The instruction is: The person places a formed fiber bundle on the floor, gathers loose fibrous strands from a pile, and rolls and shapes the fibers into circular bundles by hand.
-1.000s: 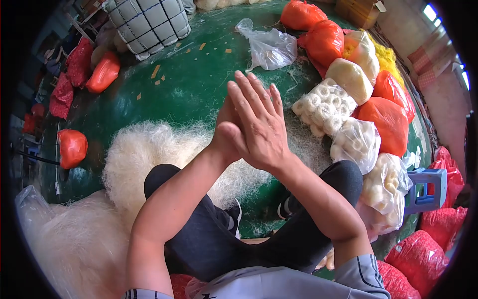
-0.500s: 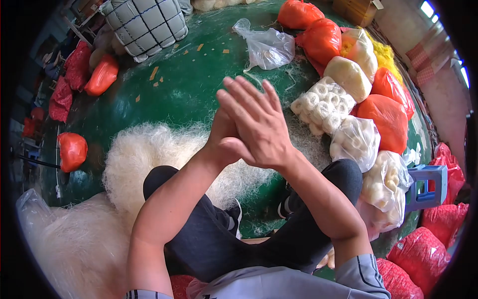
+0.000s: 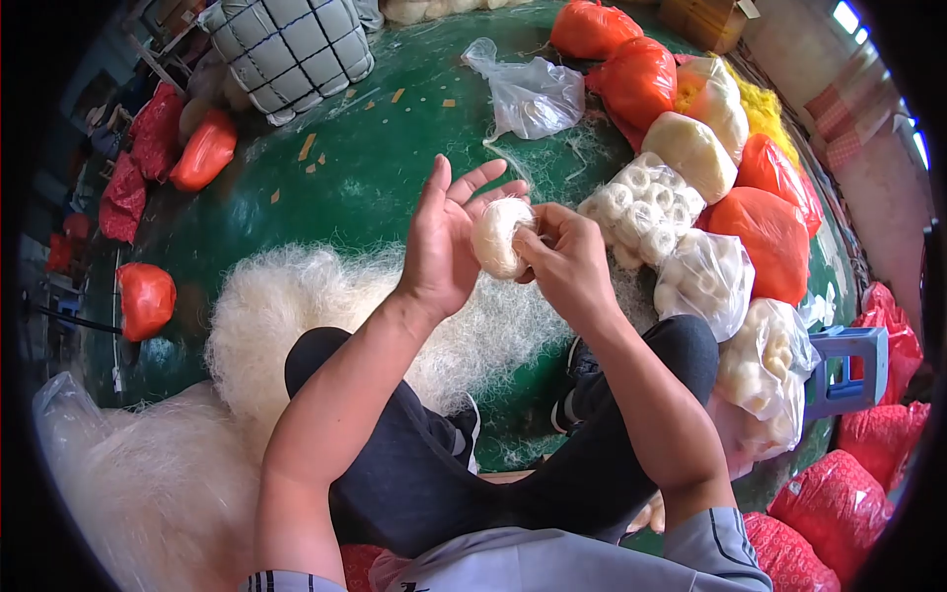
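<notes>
A small cream-coloured ring of coiled fibre (image 3: 496,242) is pinched at its right side between the thumb and fingers of my right hand (image 3: 570,259). My left hand (image 3: 444,242) stands just left of the ring, palm turned inward, with its fingers apart; whether the palm touches the ring I cannot tell. Beneath both hands, a large loose heap of pale fibre (image 3: 286,306) lies on the floor in front of my knees. A second fibre pile (image 3: 178,483) sits to my left, partly in clear plastic.
To the right are a clear bag of similar fibre rings (image 3: 646,209), several orange bags (image 3: 760,242) and a blue stool (image 3: 846,367). Ahead, a crumpled clear bag (image 3: 533,97) lies on the green floor (image 3: 385,148). A grey strapped bale (image 3: 291,49) stands at the far left.
My hands were pressed flat together, one over the other. They have come apart, and the fibre ring now shows in my right hand while my left hand has opened.
</notes>
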Motion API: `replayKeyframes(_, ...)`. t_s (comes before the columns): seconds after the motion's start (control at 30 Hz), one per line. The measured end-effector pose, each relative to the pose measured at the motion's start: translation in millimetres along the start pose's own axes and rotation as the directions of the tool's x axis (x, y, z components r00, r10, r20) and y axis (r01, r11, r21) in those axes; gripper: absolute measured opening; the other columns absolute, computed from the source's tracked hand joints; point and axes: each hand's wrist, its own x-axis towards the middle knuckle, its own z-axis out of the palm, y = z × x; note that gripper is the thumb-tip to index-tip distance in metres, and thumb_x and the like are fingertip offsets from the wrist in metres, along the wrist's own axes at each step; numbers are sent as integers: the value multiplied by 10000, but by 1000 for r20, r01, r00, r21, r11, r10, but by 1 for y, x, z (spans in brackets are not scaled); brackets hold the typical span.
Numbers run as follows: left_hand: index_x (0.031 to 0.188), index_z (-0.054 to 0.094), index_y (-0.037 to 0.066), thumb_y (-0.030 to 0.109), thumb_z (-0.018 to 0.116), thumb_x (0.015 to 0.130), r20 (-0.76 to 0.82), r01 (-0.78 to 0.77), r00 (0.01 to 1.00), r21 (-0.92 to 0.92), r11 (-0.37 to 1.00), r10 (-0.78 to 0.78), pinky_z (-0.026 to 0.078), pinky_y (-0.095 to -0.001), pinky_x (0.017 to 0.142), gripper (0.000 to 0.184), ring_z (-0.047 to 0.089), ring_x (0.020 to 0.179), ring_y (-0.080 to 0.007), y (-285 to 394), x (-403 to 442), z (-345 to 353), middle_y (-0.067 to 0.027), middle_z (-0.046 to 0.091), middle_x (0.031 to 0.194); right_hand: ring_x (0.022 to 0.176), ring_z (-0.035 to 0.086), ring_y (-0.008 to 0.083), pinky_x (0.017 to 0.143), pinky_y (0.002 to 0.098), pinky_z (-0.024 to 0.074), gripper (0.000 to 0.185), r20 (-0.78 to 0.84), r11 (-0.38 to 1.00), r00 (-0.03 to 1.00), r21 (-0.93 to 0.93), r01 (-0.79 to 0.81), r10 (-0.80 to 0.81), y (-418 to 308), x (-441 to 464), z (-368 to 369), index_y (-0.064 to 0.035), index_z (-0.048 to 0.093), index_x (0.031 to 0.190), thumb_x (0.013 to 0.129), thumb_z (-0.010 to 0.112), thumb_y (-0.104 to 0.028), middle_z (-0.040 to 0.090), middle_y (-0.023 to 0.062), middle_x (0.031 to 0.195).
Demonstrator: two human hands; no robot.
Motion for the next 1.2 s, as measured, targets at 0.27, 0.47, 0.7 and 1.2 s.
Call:
replayKeyframes(0.27, 1372, 590, 3, 145, 660, 1041, 113, 44, 986, 529, 848, -122, 565, -306, 942, 367, 686, 1076, -137, -8, -7, -10, -70, 696, 1225, 867, 715, 411, 823, 457, 559, 241, -98, 831, 912, -458, 314, -399, 2, -5, -17, 37, 698, 1053, 850, 691, -93, 716, 236, 918)
replayKeyframes(0.47, 1277, 658, -18, 46, 617, 1014, 128, -92, 992, 733, 673, -3, 547, -285, 945, 275, 690, 1068, -129, -17, -1, -16, -76, 729, 1159, 863, 699, 365, 791, 440, 553, 239, -73, 910, 985, -400, 112, -153, 0, -8, -24, 12, 702, 1059, 847, 692, -98, 713, 212, 961)
replayKeyframes(0.7, 1207, 701, -6, -57, 545, 919, 261, -304, 936, 937, 170, 234, 568, -330, 888, 332, 720, 991, -150, -27, -1, 0, -131, 775, 1065, 945, 675, 446, 819, 506, 537, 273, -71, 792, 911, -524, 313, -407, 17, -16, -20, -9, 669, 1069, 821, 720, -111, 694, 231, 983)
replayKeyframes(1.2, 1540, 477, 62, 135, 699, 984, 542, -403, 784, 816, 415, -304, 528, -342, 996, 604, 651, 1139, -188, -104, 1, 149, -130, 673, 1267, 724, 659, 205, 683, 363, 525, 286, -383, 744, 897, -661, -100, -220, 37, -140, -216, 7, 706, 1061, 852, 693, -188, 666, 154, 768)
